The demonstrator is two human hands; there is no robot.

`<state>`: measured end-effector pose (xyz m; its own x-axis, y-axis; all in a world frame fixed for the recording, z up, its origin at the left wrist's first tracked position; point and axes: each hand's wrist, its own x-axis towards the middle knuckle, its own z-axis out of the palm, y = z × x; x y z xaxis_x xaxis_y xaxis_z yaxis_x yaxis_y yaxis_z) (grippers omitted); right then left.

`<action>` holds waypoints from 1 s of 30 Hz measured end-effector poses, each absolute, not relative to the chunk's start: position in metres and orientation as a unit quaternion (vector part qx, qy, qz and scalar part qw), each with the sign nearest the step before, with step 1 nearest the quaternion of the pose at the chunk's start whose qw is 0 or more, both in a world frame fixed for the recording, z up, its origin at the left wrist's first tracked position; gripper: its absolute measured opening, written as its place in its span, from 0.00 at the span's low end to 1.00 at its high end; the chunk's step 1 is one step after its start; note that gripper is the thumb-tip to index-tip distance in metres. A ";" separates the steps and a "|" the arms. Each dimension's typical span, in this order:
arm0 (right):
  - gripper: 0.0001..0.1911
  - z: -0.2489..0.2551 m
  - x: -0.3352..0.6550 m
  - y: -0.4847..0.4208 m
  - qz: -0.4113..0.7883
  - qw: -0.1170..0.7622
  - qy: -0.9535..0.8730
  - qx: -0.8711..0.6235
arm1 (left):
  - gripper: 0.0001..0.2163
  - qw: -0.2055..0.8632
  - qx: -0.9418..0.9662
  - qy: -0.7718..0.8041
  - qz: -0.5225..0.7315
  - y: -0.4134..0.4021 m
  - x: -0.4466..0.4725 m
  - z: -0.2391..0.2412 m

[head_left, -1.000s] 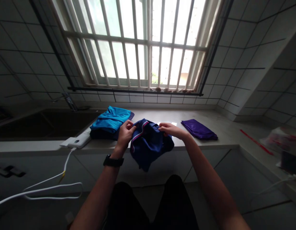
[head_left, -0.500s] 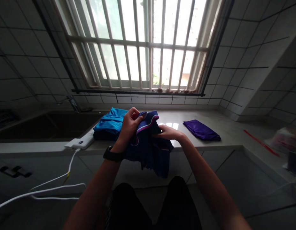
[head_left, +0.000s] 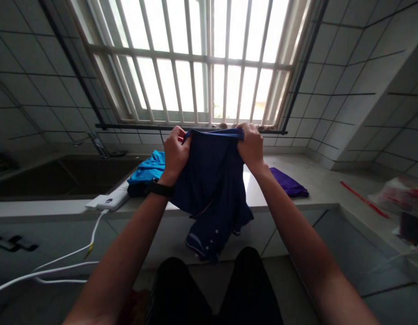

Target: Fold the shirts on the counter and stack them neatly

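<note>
A dark navy garment [head_left: 211, 185] with thin pink trim hangs in front of me, held up by its top edge. My left hand [head_left: 175, 151], with a black watch on the wrist, is closed on the garment's upper left corner. My right hand [head_left: 251, 146] is closed on the upper right corner. The cloth drapes down past the counter's front edge [head_left: 297, 208]. A folded turquoise garment [head_left: 148, 170] lies on the counter just left of my left hand. A folded purple cloth [head_left: 290, 184] lies to the right.
A sink [head_left: 60, 176] with a tap [head_left: 99, 143] is at the left. A white power adapter [head_left: 107, 201] with white cables [head_left: 53, 266] sits at the counter's edge. A barred window [head_left: 195, 63] is ahead. A red strip [head_left: 363, 193] and a plastic bag [head_left: 398, 198] lie at the right.
Both hands have risen and spread apart, lifting the bunched navy garment off the counter and stretching its top edge so that it hangs open.
</note>
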<state>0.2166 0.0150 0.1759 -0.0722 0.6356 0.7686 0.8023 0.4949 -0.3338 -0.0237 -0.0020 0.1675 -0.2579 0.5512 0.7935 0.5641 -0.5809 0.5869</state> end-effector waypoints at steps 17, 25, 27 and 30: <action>0.28 0.224 0.207 0.071 -0.072 0.408 -0.795 -0.444 | 0.35 -0.098 -0.806 -0.372 -0.451 0.010 0.021 0.100; 0.31 0.057 0.189 0.073 0.104 0.246 -0.769 -0.581 | 0.17 -0.113 -0.860 -0.454 -0.202 0.005 0.046 0.003; 0.32 0.031 0.188 0.073 0.143 0.163 -0.777 -0.591 | 0.16 -0.113 -0.851 -0.469 -0.208 0.004 0.048 -0.010; 0.34 0.018 0.191 0.074 0.160 0.123 -0.787 -0.583 | 0.17 -0.085 -0.845 -0.488 -0.202 0.002 0.047 -0.015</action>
